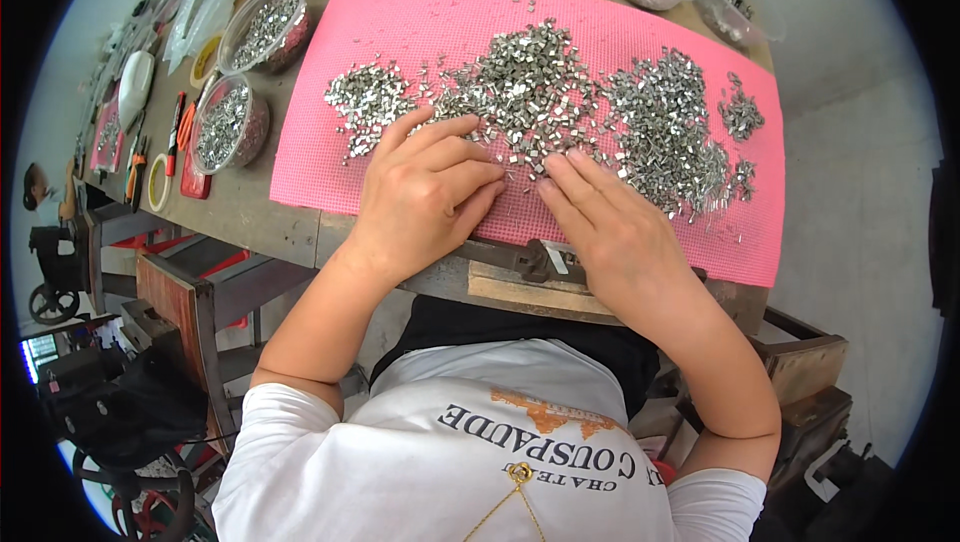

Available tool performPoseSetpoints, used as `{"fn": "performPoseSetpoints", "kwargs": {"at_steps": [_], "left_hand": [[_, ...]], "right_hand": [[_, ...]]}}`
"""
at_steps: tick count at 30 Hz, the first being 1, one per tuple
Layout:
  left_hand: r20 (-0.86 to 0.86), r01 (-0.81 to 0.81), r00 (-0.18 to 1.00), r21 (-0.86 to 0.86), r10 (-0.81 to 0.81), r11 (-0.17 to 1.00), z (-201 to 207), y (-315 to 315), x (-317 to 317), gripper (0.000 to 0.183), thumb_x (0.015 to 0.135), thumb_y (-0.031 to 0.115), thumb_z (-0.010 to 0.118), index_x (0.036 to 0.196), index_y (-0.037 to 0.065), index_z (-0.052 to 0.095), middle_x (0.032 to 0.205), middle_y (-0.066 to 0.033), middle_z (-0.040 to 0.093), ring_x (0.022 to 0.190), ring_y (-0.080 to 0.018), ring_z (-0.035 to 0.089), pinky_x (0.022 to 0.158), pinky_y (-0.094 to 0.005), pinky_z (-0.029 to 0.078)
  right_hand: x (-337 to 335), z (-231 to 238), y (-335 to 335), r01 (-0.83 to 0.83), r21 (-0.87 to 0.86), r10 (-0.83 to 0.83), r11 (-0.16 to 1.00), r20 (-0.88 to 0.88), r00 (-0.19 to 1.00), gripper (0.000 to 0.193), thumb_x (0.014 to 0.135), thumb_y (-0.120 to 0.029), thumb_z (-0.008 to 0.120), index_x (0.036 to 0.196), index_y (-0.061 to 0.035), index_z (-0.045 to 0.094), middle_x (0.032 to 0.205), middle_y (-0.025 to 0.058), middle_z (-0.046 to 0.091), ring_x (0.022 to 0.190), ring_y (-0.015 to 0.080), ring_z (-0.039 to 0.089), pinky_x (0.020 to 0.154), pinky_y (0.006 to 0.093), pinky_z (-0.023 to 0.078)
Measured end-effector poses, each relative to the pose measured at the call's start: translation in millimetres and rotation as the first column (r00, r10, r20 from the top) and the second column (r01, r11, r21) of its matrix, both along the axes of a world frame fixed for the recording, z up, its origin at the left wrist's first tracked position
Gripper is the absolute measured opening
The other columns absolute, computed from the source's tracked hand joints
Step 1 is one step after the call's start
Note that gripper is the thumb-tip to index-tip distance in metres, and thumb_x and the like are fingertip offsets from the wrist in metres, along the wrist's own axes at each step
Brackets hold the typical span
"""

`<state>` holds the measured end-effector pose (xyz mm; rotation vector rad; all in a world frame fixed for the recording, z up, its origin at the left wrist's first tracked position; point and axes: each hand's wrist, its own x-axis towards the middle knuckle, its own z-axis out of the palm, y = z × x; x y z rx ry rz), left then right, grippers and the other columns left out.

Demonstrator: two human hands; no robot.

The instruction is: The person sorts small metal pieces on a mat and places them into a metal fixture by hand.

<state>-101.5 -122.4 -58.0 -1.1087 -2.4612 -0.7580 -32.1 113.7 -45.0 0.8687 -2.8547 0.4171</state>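
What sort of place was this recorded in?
Probably a small-parts workshop: heaps of small silvery pieces lie on a pink mat, clear plastic tubs hold similar bits, and an orange-handled tool lies on the bench.

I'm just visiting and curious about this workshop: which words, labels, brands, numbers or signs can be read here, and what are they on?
White shirt: large dark lettering, upside down in this view, beside an orange-brown print; some is legible, but I won't copy its wording.
Lit screen at far left: any text is too small to read.
Small metal pieces: no readable markings.
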Motion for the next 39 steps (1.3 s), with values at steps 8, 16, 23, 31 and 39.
{"fn": "performPoseSetpoints", "kwargs": {"at_steps": [8,16,23,31,39], "left_hand": [[0.127,-0.041,0.991,0.065,0.032,0.997,4.7,5.0,13.4,0.02,0.074,0.012,0.087,0.093,0.013,0.081,0.096,0.0,0.075,0.114,-0.0261,0.068,0.102,-0.0435,0.047],[0.084,-0.01,0.996,-0.067,0.016,0.998,8.2,19.0,7.8,0.018,0.075,0.013,0.086,0.091,0.015,0.08,0.089,0.0006,0.068,0.1,-0.0229,0.063,0.089,-0.0398,0.044],[0.122,-0.014,0.992,-0.111,0.028,0.994,12.8,24.1,9.6,0.012,0.077,0.016,0.083,0.084,0.014,0.074,0.086,-0.001,0.064,0.095,-0.0242,0.06,0.087,-0.0404,0.042],[0.149,-0.052,0.987,-0.103,0.067,0.993,12.9,23.0,14.6,0.018,0.074,0.015,0.087,0.091,0.013,0.079,0.086,0.0004,0.068,0.092,-0.0226,0.06,0.087,-0.039,0.042],[0.105,-0.053,0.993,-0.087,0.062,0.995,7.9,24.1,16.8,0.012,0.077,0.016,0.084,0.088,0.015,0.08,0.083,0.002,0.063,0.091,-0.0214,0.058,0.084,-0.0389,0.039]], "right_hand": [[27.7,12.3,27.3,0.105,0.036,-0.106,0.994,0.026,0.994,0.043,0.09,-0.003,0.059,0.132,-0.0007,0.068,0.143,0.0164,0.063,0.138,0.0341,0.055,0.122,0.0536,0.034],[37.1,15.9,40.6,0.29,-0.193,-0.307,0.938,-0.066,0.949,0.032,0.086,0.0,0.071,0.117,-0.0046,0.074,0.123,0.012,0.072,0.127,0.0343,0.062,0.116,0.0553,0.039],[38.4,6.1,43.4,0.335,-0.304,-0.374,0.892,-0.078,0.924,0.017,0.081,-0.003,0.079,0.097,-0.0049,0.074,0.109,0.0078,0.073,0.113,0.0313,0.065,0.1,0.0467,0.046],[31.0,3.0,39.0,0.322,-0.286,-0.363,0.903,-0.102,0.926,0.019,0.079,-0.004,0.08,0.097,-0.0059,0.074,0.099,0.005,0.068,0.102,0.0276,0.061,0.093,0.0433,0.044],[20.6,-2.6,36.4,0.26,-0.25,-0.306,0.933,-0.164,0.938,0.021,0.077,-0.002,0.078,0.097,-0.0075,0.075,0.095,0.003,0.067,0.097,0.025,0.061,0.089,0.0416,0.044]]}}
